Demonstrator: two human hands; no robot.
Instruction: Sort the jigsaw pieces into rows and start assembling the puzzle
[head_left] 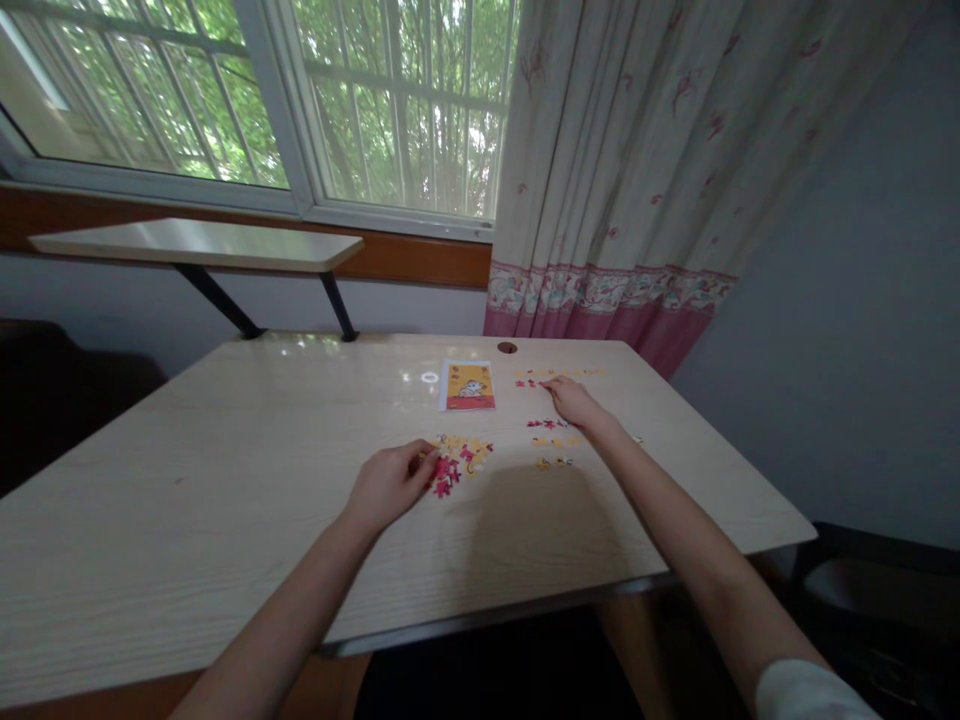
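Note:
My left hand (391, 482) rests at the left edge of a loose pile of jigsaw puzzle pieces (448, 470), pink, yellow and white. Its thumb and fingers are drawn together; what they hold, if anything, is hidden. Farther off, my right hand (576, 402) pinches a small pink puzzle piece (545, 384) at the right end of a short pink row. A row of yellow pieces (570, 373) lies just behind it. Nearer to me are dark pink pieces (545, 424), more yellow pieces (551, 441) and a few yellow-and-white ones (553, 463). My right forearm partly covers these rows.
A picture card (469, 386) with a pale animal on yellow and red lies between the hands, farther back. Beside it is a white ring (430, 378). The wooden table (225, 500) has a cable hole (507, 348) and a raised shelf (202, 243) at the back left.

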